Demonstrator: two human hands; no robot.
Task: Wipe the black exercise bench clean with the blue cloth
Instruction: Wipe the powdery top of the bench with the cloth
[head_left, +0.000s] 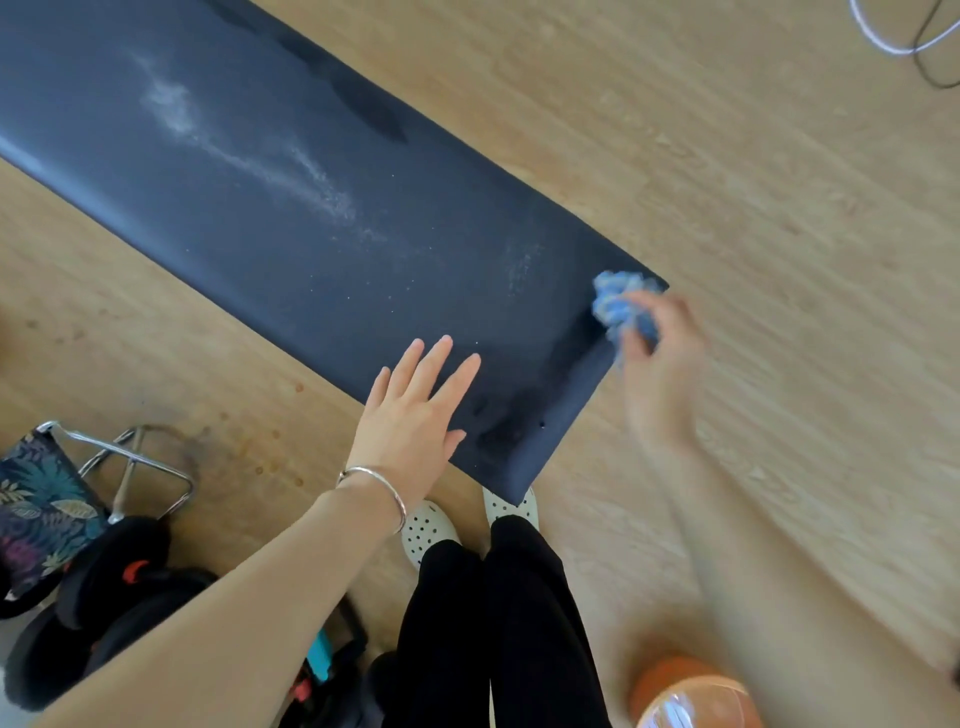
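The black exercise bench runs diagonally from the upper left to the lower middle, with white dusty streaks along its top. My left hand lies flat on the bench's near end, fingers spread, a silver bangle on the wrist. My right hand is blurred at the bench's right corner and grips the crumpled blue cloth, which touches the bench edge there.
Light wooden floor surrounds the bench. A chrome stool frame with a leaf-print seat and black dumbbells sit at the lower left. An orange ball-like object lies at the bottom right. Cables loop at the top right. My feet in white clogs stand by the bench end.
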